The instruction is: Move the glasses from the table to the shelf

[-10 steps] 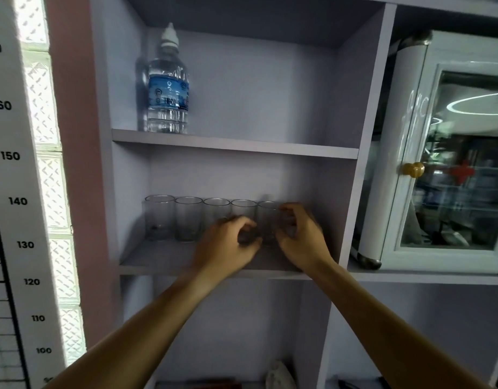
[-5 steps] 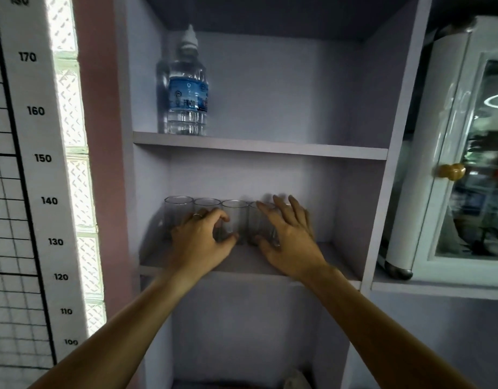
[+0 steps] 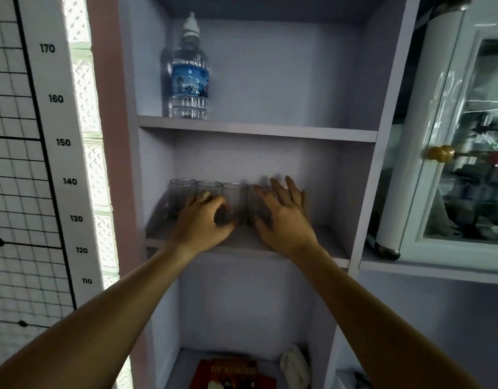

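Note:
Several clear glasses (image 3: 182, 192) stand in a row on the middle board of the lilac shelf (image 3: 330, 255), from its left wall toward the middle. My left hand (image 3: 204, 221), with a ring on one finger, curls over the lower part of the second and third glasses; whether it grips one is unclear. My right hand (image 3: 284, 220) lies with spread fingers against the right end of the row, hiding the last glasses. To the right of the row, the board is bare.
A water bottle (image 3: 189, 77) stands on the board above. To the right is a white cabinet (image 3: 438, 108) with a glass door and brass knob (image 3: 439, 153). A height chart (image 3: 57, 141) hangs left. A red box (image 3: 233, 372) lies in the lower compartment.
My right hand's fingers have spread off the last glass. My left hand has shifted left along the row. The view has swung left, bringing the height chart into sight.

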The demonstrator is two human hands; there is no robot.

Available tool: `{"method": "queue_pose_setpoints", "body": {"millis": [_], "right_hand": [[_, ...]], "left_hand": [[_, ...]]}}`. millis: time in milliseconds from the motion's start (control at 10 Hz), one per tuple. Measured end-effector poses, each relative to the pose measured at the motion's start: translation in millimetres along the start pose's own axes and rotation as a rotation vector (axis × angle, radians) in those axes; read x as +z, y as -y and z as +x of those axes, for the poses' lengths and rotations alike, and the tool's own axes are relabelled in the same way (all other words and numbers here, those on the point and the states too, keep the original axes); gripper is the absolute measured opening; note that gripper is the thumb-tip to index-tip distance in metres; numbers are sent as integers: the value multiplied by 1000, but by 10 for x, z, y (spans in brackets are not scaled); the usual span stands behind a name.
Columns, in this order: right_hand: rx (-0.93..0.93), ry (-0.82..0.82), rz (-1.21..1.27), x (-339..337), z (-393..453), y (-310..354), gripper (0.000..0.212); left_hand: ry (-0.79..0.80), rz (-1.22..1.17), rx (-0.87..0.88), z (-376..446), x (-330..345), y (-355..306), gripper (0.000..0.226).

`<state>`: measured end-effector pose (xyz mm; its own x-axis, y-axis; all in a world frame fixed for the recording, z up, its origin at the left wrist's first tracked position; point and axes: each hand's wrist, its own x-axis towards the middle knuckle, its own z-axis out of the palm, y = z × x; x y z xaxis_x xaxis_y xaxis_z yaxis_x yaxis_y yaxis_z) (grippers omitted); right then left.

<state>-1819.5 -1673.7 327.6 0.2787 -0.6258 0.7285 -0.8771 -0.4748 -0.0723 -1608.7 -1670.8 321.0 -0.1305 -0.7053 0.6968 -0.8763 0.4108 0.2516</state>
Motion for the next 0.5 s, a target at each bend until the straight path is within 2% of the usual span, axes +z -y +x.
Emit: {"method": "queue_pose_setpoints", "body": {"millis": [100, 200, 300, 400, 500], "right_hand": [[-80, -70, -21, -47, -67, 43, 59], [-268, -158, -29, -65, -290, 110, 37], [-262, -132, 42, -117, -523, 148, 28], [-115, 10, 126, -280, -868, 265, 25], [-50, 111, 144, -424, -1004, 380, 26]], "left_hand": [[3, 64, 2, -172, -29, -35, 30], [14, 68, 85, -518, -56, -5, 37], [27, -10, 113, -693, -134, 53, 33], [65, -37, 135, -842, -342, 145, 37], [149, -87, 136, -940, -520, 138, 34]]}}
